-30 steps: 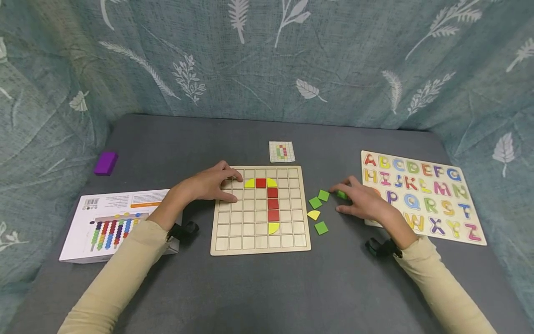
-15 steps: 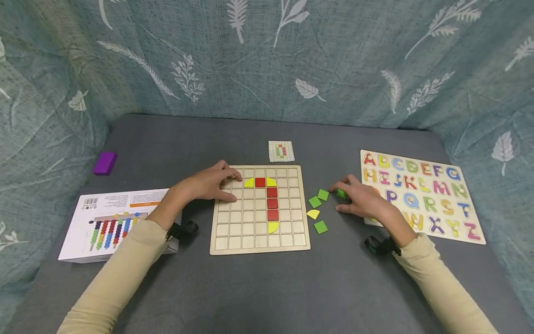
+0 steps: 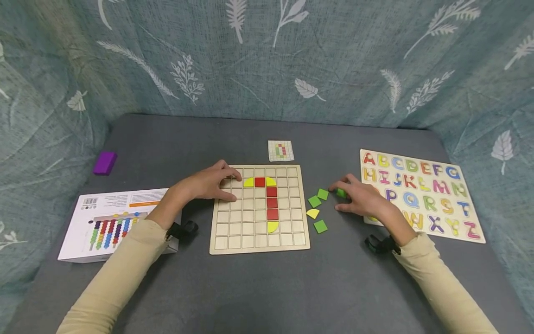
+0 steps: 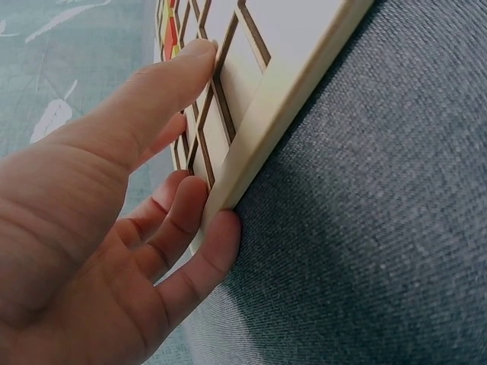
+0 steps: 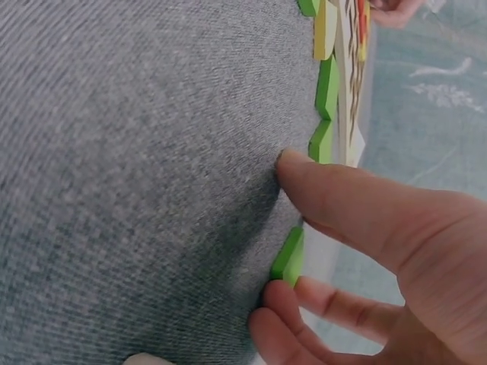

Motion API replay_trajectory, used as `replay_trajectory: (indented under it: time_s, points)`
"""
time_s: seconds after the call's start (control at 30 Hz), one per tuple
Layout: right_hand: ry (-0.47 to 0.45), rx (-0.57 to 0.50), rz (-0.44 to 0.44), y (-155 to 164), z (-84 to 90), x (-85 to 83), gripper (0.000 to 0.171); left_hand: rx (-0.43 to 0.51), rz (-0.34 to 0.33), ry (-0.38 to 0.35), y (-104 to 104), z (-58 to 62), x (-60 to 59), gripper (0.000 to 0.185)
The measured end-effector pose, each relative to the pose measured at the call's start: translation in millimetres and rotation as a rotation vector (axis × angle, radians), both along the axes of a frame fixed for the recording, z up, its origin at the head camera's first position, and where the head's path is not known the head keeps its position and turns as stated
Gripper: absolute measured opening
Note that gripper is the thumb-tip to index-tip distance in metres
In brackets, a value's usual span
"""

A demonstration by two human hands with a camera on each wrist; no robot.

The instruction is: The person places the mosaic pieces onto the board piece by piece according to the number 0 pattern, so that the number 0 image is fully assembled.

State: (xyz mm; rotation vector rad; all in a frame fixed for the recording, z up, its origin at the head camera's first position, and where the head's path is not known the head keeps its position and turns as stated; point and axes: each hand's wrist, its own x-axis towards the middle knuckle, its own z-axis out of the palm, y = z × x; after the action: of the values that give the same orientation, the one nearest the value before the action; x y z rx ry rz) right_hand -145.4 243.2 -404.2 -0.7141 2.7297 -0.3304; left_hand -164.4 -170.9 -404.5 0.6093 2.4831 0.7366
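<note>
Head view: grid board (image 3: 233, 232) partly filled, left hand (image 3: 208, 184) pressing its corner, right hand (image 3: 359, 199) seemingly pinching green tile (image 3: 341, 193), four pieces lying loose.

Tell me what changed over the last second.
Nothing visibly changed. The left hand still rests on the wooden grid board, the right hand still has its fingers at a green tile, and the loose tiles lie where they were.

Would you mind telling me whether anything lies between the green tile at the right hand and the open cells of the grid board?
Yes: two green tiles and a yellow quarter-round tile lie on the cloth between that green tile and the grid board.
</note>
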Motion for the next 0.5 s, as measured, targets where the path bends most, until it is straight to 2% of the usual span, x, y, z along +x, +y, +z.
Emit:
replay_trajectory:
  time_s: [0.5]
  points:
    - [0.003, -0.001, 0.009, -1.0, -0.1, 1.3, 0.043, 0.000, 0.008, 0.004, 0.2, -0.7, 1.7, 0.051]
